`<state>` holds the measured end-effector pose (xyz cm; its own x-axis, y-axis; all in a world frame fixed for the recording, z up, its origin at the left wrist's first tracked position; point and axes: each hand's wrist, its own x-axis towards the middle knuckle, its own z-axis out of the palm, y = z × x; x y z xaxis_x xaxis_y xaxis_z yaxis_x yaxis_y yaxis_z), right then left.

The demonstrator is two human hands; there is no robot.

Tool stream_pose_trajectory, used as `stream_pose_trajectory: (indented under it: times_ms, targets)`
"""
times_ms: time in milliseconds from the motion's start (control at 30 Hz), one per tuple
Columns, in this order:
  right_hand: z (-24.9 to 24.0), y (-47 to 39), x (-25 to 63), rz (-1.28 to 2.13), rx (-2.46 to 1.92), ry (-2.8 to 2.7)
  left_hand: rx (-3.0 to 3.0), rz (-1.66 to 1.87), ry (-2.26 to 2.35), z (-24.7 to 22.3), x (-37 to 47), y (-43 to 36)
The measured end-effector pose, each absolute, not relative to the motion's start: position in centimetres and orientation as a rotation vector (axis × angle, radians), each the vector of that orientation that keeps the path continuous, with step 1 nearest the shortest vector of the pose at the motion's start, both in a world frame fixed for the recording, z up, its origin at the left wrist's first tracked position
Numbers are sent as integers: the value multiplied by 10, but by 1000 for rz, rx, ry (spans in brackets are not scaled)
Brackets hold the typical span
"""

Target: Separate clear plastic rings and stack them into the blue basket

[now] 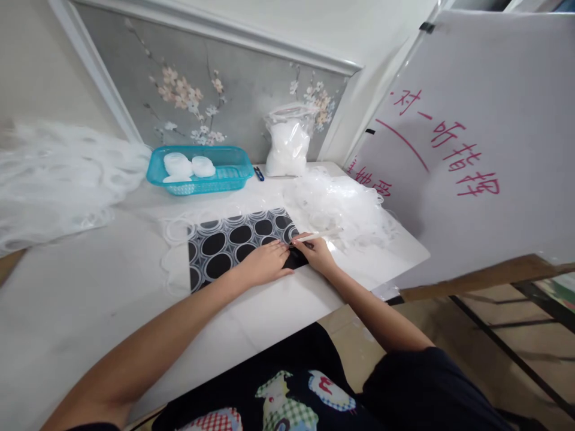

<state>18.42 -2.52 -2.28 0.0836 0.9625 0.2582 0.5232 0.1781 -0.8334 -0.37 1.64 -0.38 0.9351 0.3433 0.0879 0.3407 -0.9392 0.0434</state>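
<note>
A black sheet (241,234) lies on the white table, covered by white rings joined in a lacy pattern. Part of the ring netting (173,230) spreads past the sheet's left edge. My left hand (268,261) rests flat on the sheet, fingers extended toward its right side. Beside it, my right hand (317,250) pinches a thin white pen-like tool (320,234) over the sheet's right edge. The tool's tip is too small to make out. The fingertips of both hands are close together.
A blue basket (236,157) holding white ring stacks stands at the back. Near it are small blue snips (259,173) and a clear bag of white material (288,143). White translucent piles lie right (345,206) and far left (63,179). A whiteboard (494,108) leans at right.
</note>
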Motion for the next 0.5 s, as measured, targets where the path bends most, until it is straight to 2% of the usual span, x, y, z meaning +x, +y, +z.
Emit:
stream_pose_trajectory:
  times_ms: [133,367,500]
  targets:
    - [-25,-25,185,637,-1490,-1529,3074,97,553,-3,-3,16]
    - [-26,-24,188,610,-1498,-1580,2990,212,551,-3,-3,15]
    - [-30,-29,185,423,-1556,-1698,2958,188,539,-2,-3,16]
